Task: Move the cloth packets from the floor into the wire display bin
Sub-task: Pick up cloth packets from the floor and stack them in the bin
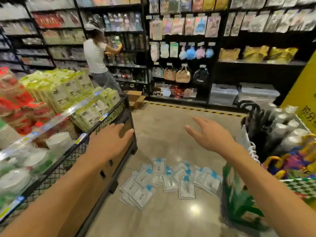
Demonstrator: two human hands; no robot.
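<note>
Both the left hand (109,139) and right hand (210,134) hang open and empty above the cloth packets (169,182) strewn on the floor below them, which look light, limp and slick-wrapped, best pinched by an edge.

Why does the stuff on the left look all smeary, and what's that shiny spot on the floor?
Head view: motion blur smears the left wire bin goods; wide-angle lens bends the shelves; the spot is ceiling-light glare on the floor, near the packets.

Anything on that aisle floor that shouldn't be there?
Yes: cloth packets lie scattered in a loose overlapping heap on the floor, unlike the shelved stock around. Both hands, left hand and right hand, are empty.
</note>
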